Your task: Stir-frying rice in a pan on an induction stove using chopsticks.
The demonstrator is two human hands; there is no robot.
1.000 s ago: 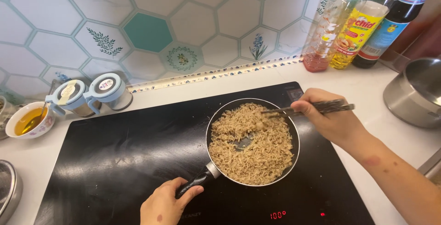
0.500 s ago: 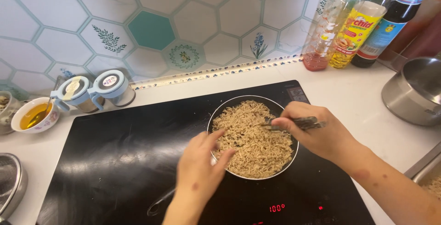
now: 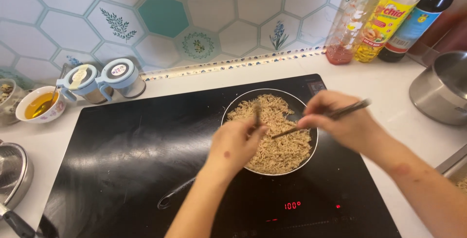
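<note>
A dark frying pan (image 3: 311, 158) full of fine beige shredded food (image 3: 282, 145) stands on the black hob. Its handle (image 3: 176, 195) points to the lower left and nobody holds it. My left hand (image 3: 236, 144) hovers over the pan's left half, fingers closed on a dark chopstick (image 3: 256, 114) that stands nearly upright. My right hand (image 3: 343, 121) is over the pan's right rim and grips a second chopstick (image 3: 292, 131), which slants down to the left with its tip near the food.
The induction hob (image 3: 121, 155) shows red digits near its front edge. Two blue-lidded jars (image 3: 104, 80) and a bowl of yellow liquid (image 3: 40, 105) stand at the left. Bottles (image 3: 384, 19) stand at the back right beside a steel pot (image 3: 440, 89). A steel vessel (image 3: 13, 172) sits at the left edge.
My left hand let go of the pan handle and rose over the food, where it now holds one chopstick. My right hand keeps the other one, slightly shifted.
</note>
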